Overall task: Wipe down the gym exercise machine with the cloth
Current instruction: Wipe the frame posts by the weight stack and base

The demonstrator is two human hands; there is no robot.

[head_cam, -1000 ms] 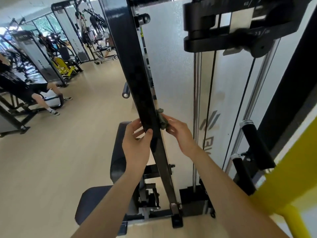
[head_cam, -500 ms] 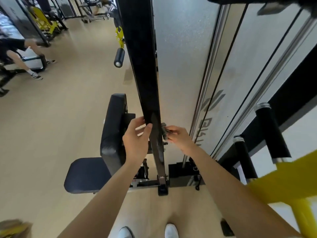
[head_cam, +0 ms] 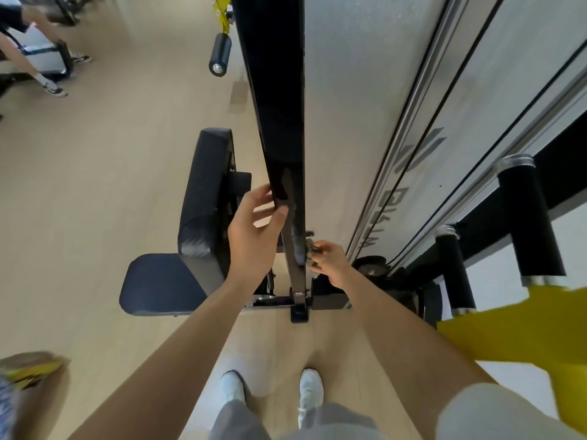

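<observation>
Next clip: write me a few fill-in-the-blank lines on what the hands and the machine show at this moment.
The right hand holds the cloth against the ___ side of the post.
The left hand grips the post, which is ___ in colour.
The seat lies to the ___ of the post.
The person's shoes are ___.
Missing words: right; black; left; white.

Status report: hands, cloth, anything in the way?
Left hand grips black upright. Right hand pinches cloth against its right edge, low down. Nothing in the way.
</observation>
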